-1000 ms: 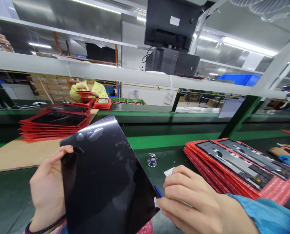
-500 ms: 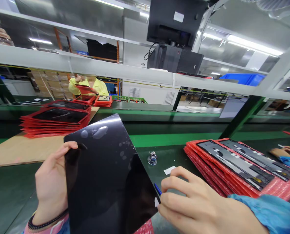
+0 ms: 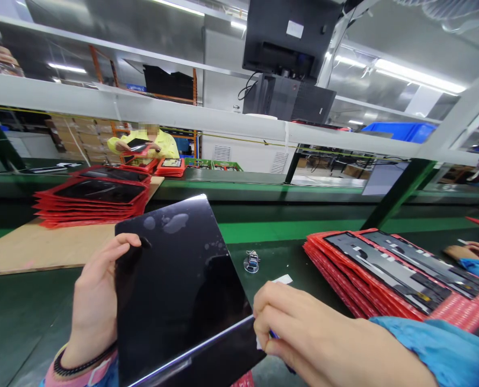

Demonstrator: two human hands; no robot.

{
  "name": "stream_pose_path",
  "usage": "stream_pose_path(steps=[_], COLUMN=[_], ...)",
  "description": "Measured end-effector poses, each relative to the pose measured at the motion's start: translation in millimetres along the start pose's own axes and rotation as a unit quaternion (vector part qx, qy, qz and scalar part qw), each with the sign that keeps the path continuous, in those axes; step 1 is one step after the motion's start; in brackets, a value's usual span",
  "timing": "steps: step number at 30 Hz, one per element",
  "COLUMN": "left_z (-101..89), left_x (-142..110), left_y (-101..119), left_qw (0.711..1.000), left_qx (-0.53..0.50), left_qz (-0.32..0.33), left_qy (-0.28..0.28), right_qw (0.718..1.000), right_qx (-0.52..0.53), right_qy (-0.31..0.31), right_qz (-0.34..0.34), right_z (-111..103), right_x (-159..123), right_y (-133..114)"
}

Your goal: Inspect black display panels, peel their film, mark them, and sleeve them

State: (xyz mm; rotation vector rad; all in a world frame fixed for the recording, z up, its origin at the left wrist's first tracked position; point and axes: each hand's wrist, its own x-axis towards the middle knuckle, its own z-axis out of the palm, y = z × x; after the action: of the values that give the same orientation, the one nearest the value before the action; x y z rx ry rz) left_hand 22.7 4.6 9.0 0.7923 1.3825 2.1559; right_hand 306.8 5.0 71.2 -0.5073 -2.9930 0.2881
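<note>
My left hand [image 3: 98, 290] is closed on the left edge of a glossy black screen panel [image 3: 170, 279], thumb over its front, holding it tilted up. Bubble-like marks show near the panel's top. A bright line crosses its lower part; whether it is a film edge or a reflection I cannot tell. At the panel's right edge, my right hand [image 3: 299, 328] is closed with fingers pinched at the corner. A blue pen-like tool [image 3: 274, 334] shows partly beneath those fingers, beside a small white tab [image 3: 258, 343].
Right, a stack of red bubble-wrap sleeves [image 3: 336, 279] carries grey panels. Another stack of red sleeves [image 3: 90, 204] lies on a board [image 3: 21, 250] at left. A small clear-based object [image 3: 251, 262] and a white paper strip [image 3: 283, 279] lie ahead. A person in yellow [image 3: 164, 144] works opposite; another person's hand [image 3: 471, 251] shows far right.
The panel and my left hand have shifted slightly right. My right hand has closed in on the panel's right edge, and a bright line now crosses the panel. The person opposite lowered their hands.
</note>
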Motion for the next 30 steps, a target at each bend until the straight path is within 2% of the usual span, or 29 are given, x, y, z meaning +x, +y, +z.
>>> stream_pose_path(steps=[3, 5, 8, 10, 13, 18, 23, 30], left_z=[0.2, 0.4, -0.2, -1.3, -3.4, -5.0, -3.3, -10.7], left_x=[-1, 0, 4, 5, 4, -1, -5, -7], left_y=[-2, -3, -3, -3, -2, 1, 6, 9], left_qw=[0.999, 0.998, 0.999, 1.000, 1.000, 0.997, 0.996, 0.994], left_qx=[-0.013, -0.023, -0.032, -0.025, -0.003, 0.013, 0.016, -0.001], left_qz=[-0.041, -0.051, -0.030, -0.003, 0.031, 0.069, 0.084, 0.083], left_qy=[-0.020, -0.024, -0.016, -0.010, 0.002, 0.019, 0.034, 0.067], right_qw=[0.997, 0.997, 0.996, 0.990, 0.970, 0.926, 0.880, 0.836], right_qx=[0.071, 0.064, 0.072, 0.130, 0.231, 0.345, 0.422, 0.465], right_qy=[0.009, 0.024, 0.047, 0.046, 0.052, 0.108, 0.183, 0.268], right_qz=[0.043, 0.020, -0.010, 0.004, 0.052, 0.109, 0.119, 0.111], right_z=[-1, 2, 8, 10, 15, 28, 47, 66], right_x=[-3, -6, -8, -7, -5, -6, -7, -6], right_y=[-1, -2, -2, -2, -1, 4, 6, 10])
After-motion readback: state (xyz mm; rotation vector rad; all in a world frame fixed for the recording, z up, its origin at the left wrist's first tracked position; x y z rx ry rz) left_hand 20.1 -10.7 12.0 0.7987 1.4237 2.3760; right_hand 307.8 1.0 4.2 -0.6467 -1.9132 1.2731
